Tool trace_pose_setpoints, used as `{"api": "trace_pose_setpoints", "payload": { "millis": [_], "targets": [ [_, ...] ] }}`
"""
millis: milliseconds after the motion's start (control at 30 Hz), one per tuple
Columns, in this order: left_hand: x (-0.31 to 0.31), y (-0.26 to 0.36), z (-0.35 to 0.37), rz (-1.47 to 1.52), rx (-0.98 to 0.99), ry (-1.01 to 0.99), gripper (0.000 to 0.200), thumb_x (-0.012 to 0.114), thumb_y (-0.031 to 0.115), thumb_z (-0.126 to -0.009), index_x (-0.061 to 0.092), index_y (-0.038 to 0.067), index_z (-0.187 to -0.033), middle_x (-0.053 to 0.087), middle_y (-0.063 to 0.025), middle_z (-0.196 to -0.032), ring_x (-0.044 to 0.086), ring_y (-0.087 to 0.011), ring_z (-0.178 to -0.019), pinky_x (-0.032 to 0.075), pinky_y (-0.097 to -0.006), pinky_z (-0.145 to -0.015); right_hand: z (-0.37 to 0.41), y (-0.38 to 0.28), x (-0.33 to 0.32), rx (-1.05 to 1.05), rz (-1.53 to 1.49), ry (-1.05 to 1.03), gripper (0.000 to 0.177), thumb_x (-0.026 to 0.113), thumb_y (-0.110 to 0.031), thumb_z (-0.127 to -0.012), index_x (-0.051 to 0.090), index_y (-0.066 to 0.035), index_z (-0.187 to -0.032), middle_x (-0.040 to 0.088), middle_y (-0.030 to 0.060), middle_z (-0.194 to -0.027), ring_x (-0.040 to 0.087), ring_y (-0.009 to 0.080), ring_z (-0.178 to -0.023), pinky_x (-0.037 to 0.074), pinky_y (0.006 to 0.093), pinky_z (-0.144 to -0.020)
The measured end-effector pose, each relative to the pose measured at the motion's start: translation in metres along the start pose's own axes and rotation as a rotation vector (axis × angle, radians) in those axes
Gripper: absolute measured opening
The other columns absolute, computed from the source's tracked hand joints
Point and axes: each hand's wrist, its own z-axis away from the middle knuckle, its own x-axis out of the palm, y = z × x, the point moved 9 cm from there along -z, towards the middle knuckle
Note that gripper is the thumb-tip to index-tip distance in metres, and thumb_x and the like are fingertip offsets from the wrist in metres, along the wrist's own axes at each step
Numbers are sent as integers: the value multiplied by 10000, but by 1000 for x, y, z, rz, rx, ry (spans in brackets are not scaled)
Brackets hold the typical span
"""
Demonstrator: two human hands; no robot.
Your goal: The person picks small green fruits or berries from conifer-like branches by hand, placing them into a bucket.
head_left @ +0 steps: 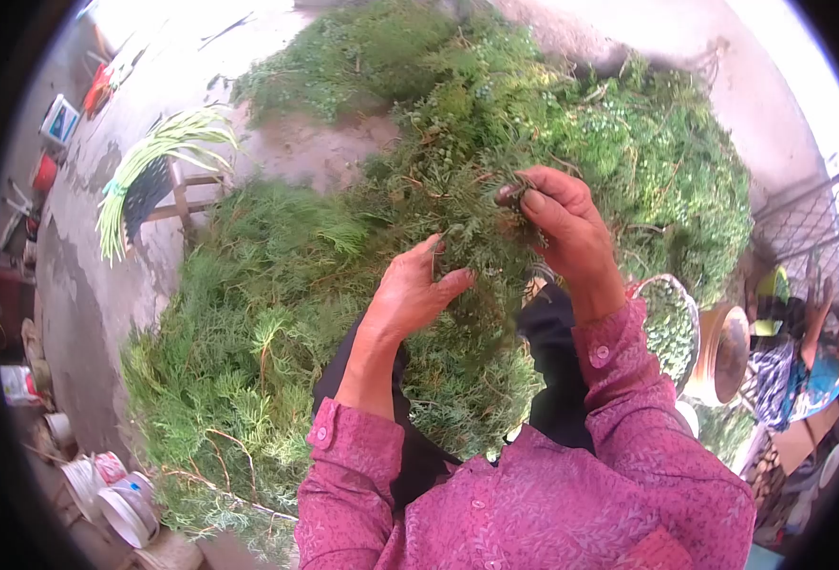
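My left hand point(410, 290) is curled round the near side of a leafy evergreen branch point(467, 223), thumb and forefinger on either side of it. Foliage hides the other fingers. On the branch's right side, my right hand point(566, 223) pinches a small green sprig between thumb and fingers. Around and below both hands spreads a large pile of cut evergreen branches point(239, 313), and more lie between my dark-trousered knees. By my right sleeve stands a round container point(693, 328) filled with small green pieces.
A tan pot point(723, 356) stands right of the container. Another person point(818, 370) is at the far right, near a wire mesh fence point(818, 218). Long green stalks point(168, 142) drape over a small chair at left. White buckets point(130, 513) sit at lower left.
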Motion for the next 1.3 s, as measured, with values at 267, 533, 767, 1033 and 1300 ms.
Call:
{"api": "trace_pose_setpoints", "payload": {
  "millis": [267, 533, 767, 1033, 1300],
  "targets": [
    [41, -26, -22, 806, -397, -35, 319, 544, 253, -880, 530, -3, -1069, 574, -26, -828, 521, -92, -706, 460, -268, -597, -8, 48, -78, 119, -383, 210, 269, 526, -221, -889, 545, -24, -1070, 607, 35, -961, 584, 106, -795, 493, 251, -679],
    [8, -54, -41, 1440, -309, 324, 266, 452, 237, -910, 484, 45, -1092, 579, -94, -1023, 555, -282, -945, 405, -559, -843, -3, 69, -113, 179, -364, 386, 256, 527, -253, -888, 579, -33, -1007, 624, 45, -902, 580, 88, -722, 490, 227, -594],
    [13, -38, -43, 1490, -308, 274, 285, 433, 255, -912, 507, 52, -1098, 593, -101, -1008, 569, -278, -923, 443, -518, -807, -12, 79, -129, 225, -573, 459, 303, 546, -301, -871, 591, -14, -960, 637, 72, -788, 579, 111, -603, 489, 246, -540],
    [19, -47, -46, 1534, -313, 289, 266, 443, 257, -906, 545, 23, -978, 599, -116, -831, 597, -241, -745, 510, -373, -663, -15, 76, -119, 204, -597, 398, 293, 537, -283, -879, 591, -6, -956, 632, 70, -782, 577, 108, -611, 485, 232, -556],
    [38, -52, -44, 1045, -414, 247, 289, 439, 261, -913, 545, 9, -1005, 615, -91, -882, 590, -166, -737, 475, -302, -627, -15, 68, -103, 179, -374, 336, 213, 661, -165, -794, 604, -33, -951, 620, 26, -822, 569, 71, -656, 470, 194, -588]
  ]
}}
